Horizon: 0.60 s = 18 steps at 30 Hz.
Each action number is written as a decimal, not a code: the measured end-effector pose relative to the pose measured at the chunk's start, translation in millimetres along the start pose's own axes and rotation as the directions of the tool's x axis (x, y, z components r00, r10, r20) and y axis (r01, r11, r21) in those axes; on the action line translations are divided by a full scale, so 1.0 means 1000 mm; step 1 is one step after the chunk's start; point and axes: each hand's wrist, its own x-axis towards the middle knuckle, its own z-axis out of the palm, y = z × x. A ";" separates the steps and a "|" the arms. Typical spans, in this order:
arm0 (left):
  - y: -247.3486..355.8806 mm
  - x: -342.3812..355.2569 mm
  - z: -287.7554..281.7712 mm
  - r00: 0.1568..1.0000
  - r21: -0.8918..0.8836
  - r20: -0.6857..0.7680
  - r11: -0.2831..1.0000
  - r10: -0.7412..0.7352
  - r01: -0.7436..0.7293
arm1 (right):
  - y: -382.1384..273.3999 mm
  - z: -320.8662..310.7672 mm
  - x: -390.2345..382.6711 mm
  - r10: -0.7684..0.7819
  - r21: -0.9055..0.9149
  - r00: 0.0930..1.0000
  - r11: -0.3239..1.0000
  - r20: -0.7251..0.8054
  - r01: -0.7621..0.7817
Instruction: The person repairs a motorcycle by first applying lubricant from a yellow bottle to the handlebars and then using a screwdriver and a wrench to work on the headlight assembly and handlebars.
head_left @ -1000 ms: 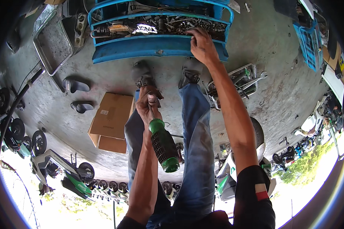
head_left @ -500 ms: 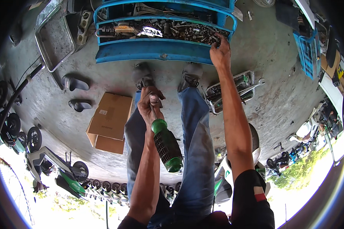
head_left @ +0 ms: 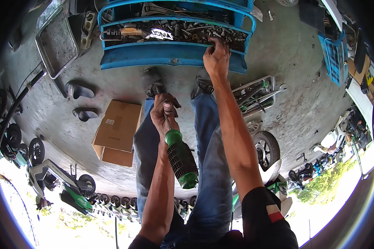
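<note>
My left hand [head_left: 164, 112] is wrapped round the metal shaft of a screwdriver; its green and black handle [head_left: 181, 159] points back toward me over my forearm. Ahead, my right hand [head_left: 217, 56] reaches into the front tray of a blue metal toolbox [head_left: 149, 57], with its fingers bent down among loose bolts and nuts [head_left: 195, 32]. The fingertips are partly hidden, so I cannot see whether anything is between them. In the same tray lie a light brown piece [head_left: 133, 31] and a white printed strip [head_left: 161, 34]. Wrenches [head_left: 153, 8] rest in the compartment behind.
An open cardboard box [head_left: 119, 126] stands left of my legs, near dark sandals [head_left: 81, 90]. A metal tray [head_left: 56, 41] lies far left. To the right is a rack of tools with a wrench [head_left: 274, 93] across it, and a wheel [head_left: 268, 149]. Parked scooters [head_left: 56, 180] line the back.
My right hand has moved left along the toolbox tray, among the bolts. The view has shifted slightly. My left hand still grips the screwdriver in much the same place.
</note>
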 end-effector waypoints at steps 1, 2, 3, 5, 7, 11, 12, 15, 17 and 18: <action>-0.003 0.001 -0.001 0.998 0.016 0.004 0.998 0.068 -0.068 | -0.003 0.001 -0.002 -0.003 0.002 1.000 1.000 0.002 0.003; -0.005 0.002 -0.002 0.998 0.018 0.000 0.997 0.069 -0.069 | -0.007 0.003 -0.003 -0.051 -0.053 0.999 0.997 0.002 0.051; -0.006 0.003 -0.002 0.998 0.024 -0.001 0.997 0.068 -0.068 | -0.011 0.005 -0.005 -0.096 -0.110 0.995 0.989 0.006 0.096; -0.007 0.000 -0.003 0.998 0.031 0.002 0.998 0.060 -0.060 | -0.029 0.016 -0.002 -0.254 -0.111 0.964 0.959 0.074 0.261; -0.001 -0.002 -0.002 0.999 -0.048 -0.006 0.997 -0.054 0.054 | -0.037 0.026 0.010 -0.401 -0.101 0.906 0.904 0.133 0.415; 0.002 -0.009 -0.009 0.980 -0.015 -0.012 0.980 -0.198 0.197 | -0.045 0.030 0.019 -0.253 -0.222 0.942 0.927 0.221 0.301; 0.001 -0.010 -0.011 0.986 -0.014 -0.014 0.986 -0.169 0.169 | -0.045 0.032 0.014 -0.198 -0.253 0.965 0.938 0.173 0.238; -0.006 -0.011 -0.020 0.993 -0.009 -0.018 0.993 -0.115 0.115 | -0.044 0.024 -0.001 -0.169 -0.212 0.983 0.961 0.068 0.179; -0.008 -0.009 -0.024 0.996 -0.008 -0.024 0.996 -0.090 0.090 | -0.050 0.011 -0.012 0.073 -0.493 0.980 0.870 0.184 0.028; -0.004 -0.007 -0.023 0.994 -0.005 -0.015 0.994 -0.109 0.109 | -0.048 0.007 -0.012 0.070 -0.493 0.980 0.870 0.184 0.030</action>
